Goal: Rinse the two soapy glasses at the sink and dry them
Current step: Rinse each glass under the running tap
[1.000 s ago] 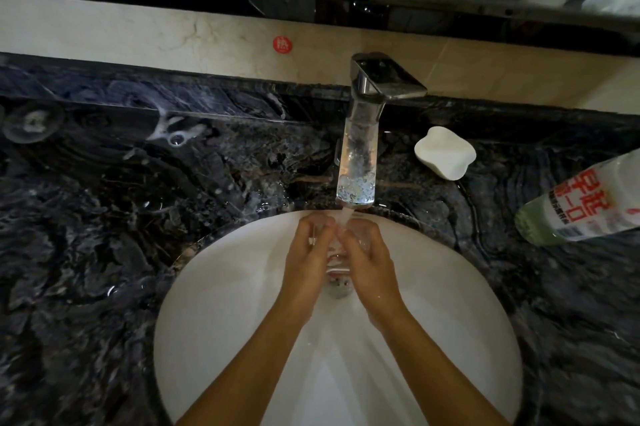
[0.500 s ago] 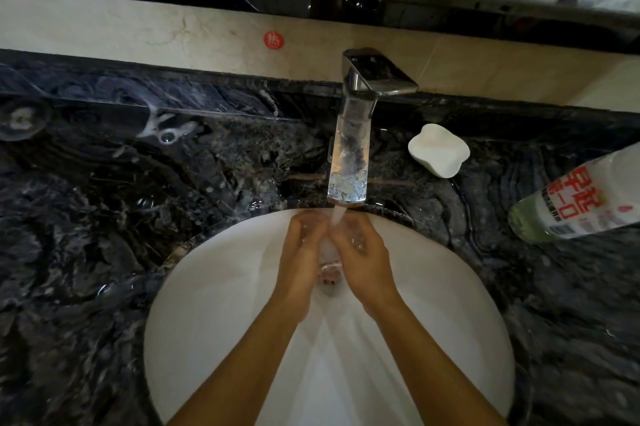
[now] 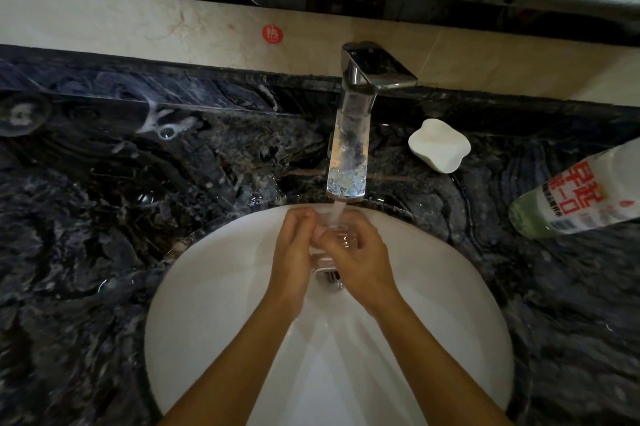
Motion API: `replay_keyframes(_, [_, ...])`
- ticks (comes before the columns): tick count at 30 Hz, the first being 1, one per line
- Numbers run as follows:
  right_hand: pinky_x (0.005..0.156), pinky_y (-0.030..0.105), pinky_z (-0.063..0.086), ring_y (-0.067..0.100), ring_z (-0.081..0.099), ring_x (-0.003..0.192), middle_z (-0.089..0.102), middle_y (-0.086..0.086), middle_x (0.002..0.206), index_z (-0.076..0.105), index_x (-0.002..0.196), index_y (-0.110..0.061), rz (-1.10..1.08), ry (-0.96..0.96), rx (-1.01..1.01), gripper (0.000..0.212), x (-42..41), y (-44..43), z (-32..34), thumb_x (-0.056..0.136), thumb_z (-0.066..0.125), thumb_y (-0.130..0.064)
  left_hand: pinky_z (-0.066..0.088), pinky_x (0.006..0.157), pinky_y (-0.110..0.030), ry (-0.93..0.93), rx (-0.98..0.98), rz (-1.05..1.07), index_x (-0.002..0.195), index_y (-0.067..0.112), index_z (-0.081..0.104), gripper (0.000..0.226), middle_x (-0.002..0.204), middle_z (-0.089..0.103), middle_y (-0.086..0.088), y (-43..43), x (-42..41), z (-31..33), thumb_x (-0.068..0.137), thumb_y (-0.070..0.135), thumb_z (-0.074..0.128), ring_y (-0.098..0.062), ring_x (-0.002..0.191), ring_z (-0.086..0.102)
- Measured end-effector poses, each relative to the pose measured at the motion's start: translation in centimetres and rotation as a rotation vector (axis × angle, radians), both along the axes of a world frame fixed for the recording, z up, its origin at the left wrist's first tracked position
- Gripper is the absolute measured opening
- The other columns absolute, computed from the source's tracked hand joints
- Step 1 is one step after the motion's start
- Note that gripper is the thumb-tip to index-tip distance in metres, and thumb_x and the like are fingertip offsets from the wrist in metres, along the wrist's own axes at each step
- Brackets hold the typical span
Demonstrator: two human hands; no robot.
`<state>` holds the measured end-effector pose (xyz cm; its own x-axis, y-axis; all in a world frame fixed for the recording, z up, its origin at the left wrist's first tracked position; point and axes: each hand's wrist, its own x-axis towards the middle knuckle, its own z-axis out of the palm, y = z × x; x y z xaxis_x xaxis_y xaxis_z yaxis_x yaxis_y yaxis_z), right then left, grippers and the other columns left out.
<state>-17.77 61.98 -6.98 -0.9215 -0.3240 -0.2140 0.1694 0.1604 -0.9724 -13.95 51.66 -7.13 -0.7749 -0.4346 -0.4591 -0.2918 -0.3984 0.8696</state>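
Note:
A small clear glass [image 3: 329, 245] is under the running stream from the faucet [image 3: 349, 148], over the white sink basin [image 3: 214, 304]. My left hand [image 3: 294, 252] curls round its left side and my right hand [image 3: 360, 263] wraps its right side, so most of the glass is hidden. Water falls onto the glass rim between my fingers. Another clear glass [image 3: 22, 114] stands on the dark marble counter at the far left.
A white soap dish [image 3: 440, 145] sits right of the faucet. A bottle with a red label [image 3: 581, 197] lies on the counter at the right. A soapy puddle [image 3: 166, 124] marks the counter behind the basin. A mirror shelf runs along the top.
Both hands have stayed under the stream, shifting their grip slightly on the glass; my right hand's fingers now cover more of its rim. The camera moved a little.

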Motion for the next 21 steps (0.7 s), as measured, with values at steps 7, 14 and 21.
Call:
replay_keyframes(7, [0.084, 0.019, 0.052, 0.005, 0.067, 0.103, 0.068, -0.011, 0.109, 0.069, 0.113, -0.030, 0.064, 0.211, 0.101, 0.028, -0.3, 1.0, -1.1, 0.090, 0.075, -0.016, 0.062, 0.077, -0.046, -0.222, 0.193, -0.154, 0.115, 0.024, 0.067, 0.022, 0.107, 0.079, -0.011, -1.3, -1.3, 0.8, 0.099, 0.037, 0.060, -0.030, 0.096, 0.077])
replay_keyframes(14, [0.084, 0.038, 0.061, 0.008, 0.073, 0.090, 0.075, -0.013, 0.098, 0.067, 0.104, -0.040, -0.243, -0.165, -0.043, 0.014, -0.2, -1.2, -0.7, 0.100, 0.060, -0.029, 0.059, 0.085, -0.033, 0.195, -0.181, -0.039, 0.110, 0.024, 0.062, 0.019, 0.108, 0.070, 0.000, 0.7, -0.2, -0.7, 0.094, 0.032, 0.069, -0.020, 0.104, 0.069])
replay_keyframes(21, [0.078, 0.033, 0.060, 0.011, 0.073, 0.091, 0.074, -0.008, 0.099, 0.070, 0.106, -0.032, -0.262, -0.003, -0.006, 0.021, 0.7, -1.4, -1.1, 0.091, 0.063, -0.020, 0.059, 0.065, -0.033, -0.261, 0.296, -0.061, 0.111, 0.021, 0.072, 0.036, 0.093, 0.080, -0.005, 0.1, -1.2, 1.4, 0.103, 0.048, 0.050, -0.018, 0.074, 0.077])
